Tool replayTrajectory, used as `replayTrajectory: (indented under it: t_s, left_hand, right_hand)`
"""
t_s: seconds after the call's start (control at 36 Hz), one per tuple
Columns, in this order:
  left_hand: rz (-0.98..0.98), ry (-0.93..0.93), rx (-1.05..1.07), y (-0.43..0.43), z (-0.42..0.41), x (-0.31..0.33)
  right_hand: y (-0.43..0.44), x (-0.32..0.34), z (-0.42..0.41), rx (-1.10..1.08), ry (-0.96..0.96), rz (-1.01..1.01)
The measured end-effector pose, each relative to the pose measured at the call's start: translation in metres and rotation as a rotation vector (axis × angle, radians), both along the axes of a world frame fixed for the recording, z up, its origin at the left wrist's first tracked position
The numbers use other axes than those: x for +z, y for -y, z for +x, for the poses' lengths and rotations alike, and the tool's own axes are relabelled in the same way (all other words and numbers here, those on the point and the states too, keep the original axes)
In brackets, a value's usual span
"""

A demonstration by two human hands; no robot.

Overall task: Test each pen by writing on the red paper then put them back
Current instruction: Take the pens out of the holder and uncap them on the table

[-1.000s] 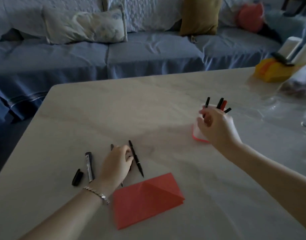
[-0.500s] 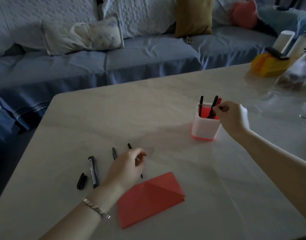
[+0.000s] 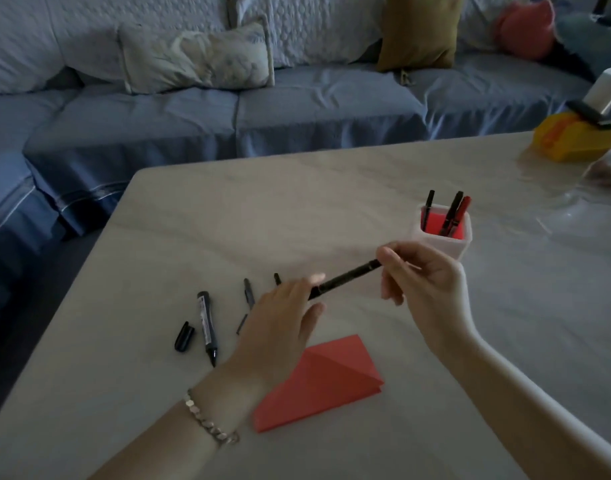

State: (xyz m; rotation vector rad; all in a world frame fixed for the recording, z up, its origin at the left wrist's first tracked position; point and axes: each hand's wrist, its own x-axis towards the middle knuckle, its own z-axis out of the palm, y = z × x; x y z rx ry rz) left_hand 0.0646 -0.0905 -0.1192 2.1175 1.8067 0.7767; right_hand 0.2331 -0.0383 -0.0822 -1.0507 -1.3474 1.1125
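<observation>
- Pen (image 3: 345,279) is up off the table (image 3: 504,341), slanted between both hands.
- Right hand (image 3: 423,282) pinches its higher end, and left hand (image 3: 279,318) grips the lower end.
- Paper (image 3: 317,379) lies folded beside the left wrist.
- Cup (image 3: 442,242) stands just behind the right hand.
- Marker (image 3: 207,323) and cap (image 3: 184,337) lie left.

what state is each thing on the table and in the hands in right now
black pen, held tilted in the air between both hands
right hand, pinches the pen's upper end
left hand, fingers at the pen's lower end, grip unclear
marker, uncapped, lying flat
cap, off, beside the marker
red paper, folded, lying flat
pen holder, upright, holds three pens
</observation>
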Motion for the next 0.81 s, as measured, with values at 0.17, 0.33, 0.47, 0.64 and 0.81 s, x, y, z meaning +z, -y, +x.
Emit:
replayTrajectory:
  t_s: [0.17, 0.33, 0.47, 0.64, 0.81]
  left_hand:
    - [-0.134, 0.143, 0.071, 0.023, -0.008, -0.001]
    - [-0.16, 0.209, 0.02, 0.035, -0.001, 0.007]
    - [-0.1, 0.224, -0.017, 0.041, 0.003, 0.011]
    - [-0.054, 0.236, 0.01, 0.042, 0.007, 0.011]
    - [-0.203, 0.377, 0.034, 0.046, 0.0, 0.01]
  right_hand:
    - [0.018, -0.013, -0.024, 0.153, -0.191, -0.335]
    - [0.038, -0.024, -0.043, 0.286, 0.08, -0.304]
    - [0.046, -0.024, -0.045, 0.296, 0.067, -0.292]
    - [0.049, -0.026, -0.05, 0.274, -0.085, -0.382]
    - [0.049, -0.025, -0.043, 0.35, -0.135, -0.324]
